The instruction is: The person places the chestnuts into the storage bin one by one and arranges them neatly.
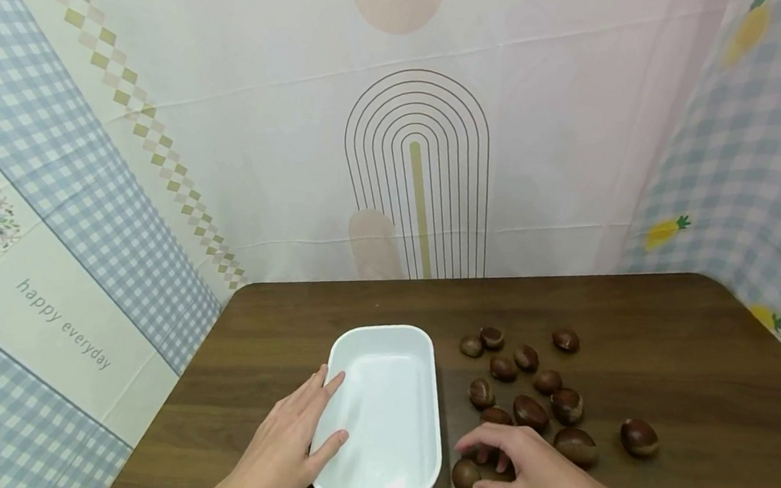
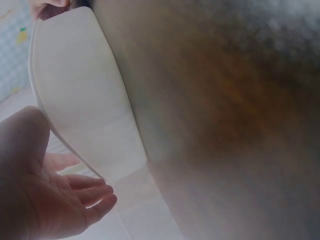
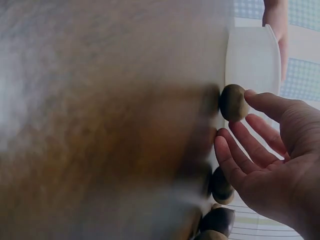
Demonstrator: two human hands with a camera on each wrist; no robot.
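Note:
A white rectangular container (image 1: 383, 429) stands upright on the wooden table, with nothing inside. My left hand (image 1: 286, 432) lies along its left side, fingers fairly straight over the rim and thumb above the inside. In the left wrist view, this hand (image 2: 55, 185) is against the container's rim. To the right of the container, my right hand (image 1: 534, 470) is around a brown chestnut (image 1: 464, 478) on the table. Its thumb touches the chestnut (image 3: 233, 103) in the right wrist view, while the fingertips of the right hand (image 3: 270, 150) curve close by, spread loosely.
Several more chestnuts (image 1: 531, 413) are scattered beyond the right hand. One chestnut (image 1: 639, 438) lies apart at the right, another (image 1: 566, 340) farther back. The table (image 1: 721, 366) meets a patterned cloth backdrop (image 1: 289, 127) at its far edge.

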